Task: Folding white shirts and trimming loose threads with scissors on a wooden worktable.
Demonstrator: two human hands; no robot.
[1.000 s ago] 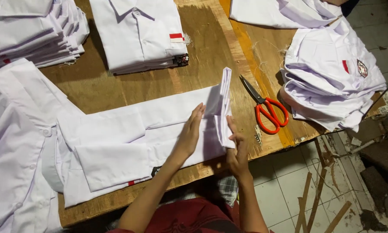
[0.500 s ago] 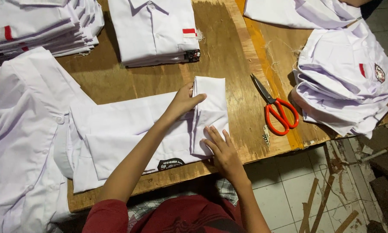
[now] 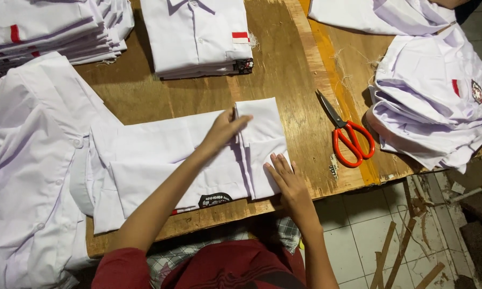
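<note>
A white shirt (image 3: 160, 160) lies half-folded on the wooden table (image 3: 284, 69), its bottom end turned back into a flap (image 3: 262, 134). My left hand (image 3: 224, 131) rests on the fold line, fingers together and pressing at the flap's edge. Flat on the flap's near corner lies my right hand (image 3: 285, 179), fingers spread. Neither hand grips anything. A dark label patch (image 3: 215, 200) shows at the shirt's near edge.
Red-handled scissors (image 3: 348, 136) lie right of the shirt. A folded shirt stack (image 3: 198, 37) sits behind, another stack (image 3: 48, 27) at back left, loose shirts (image 3: 439, 101) at right and unfolded shirts (image 3: 27, 176) at left. The table edge drops to tiled floor (image 3: 369, 235).
The shirt's end, held upright a second ago, has been folded over flat. My left hand shifted up to the fold line; my right hand moved onto the flap.
</note>
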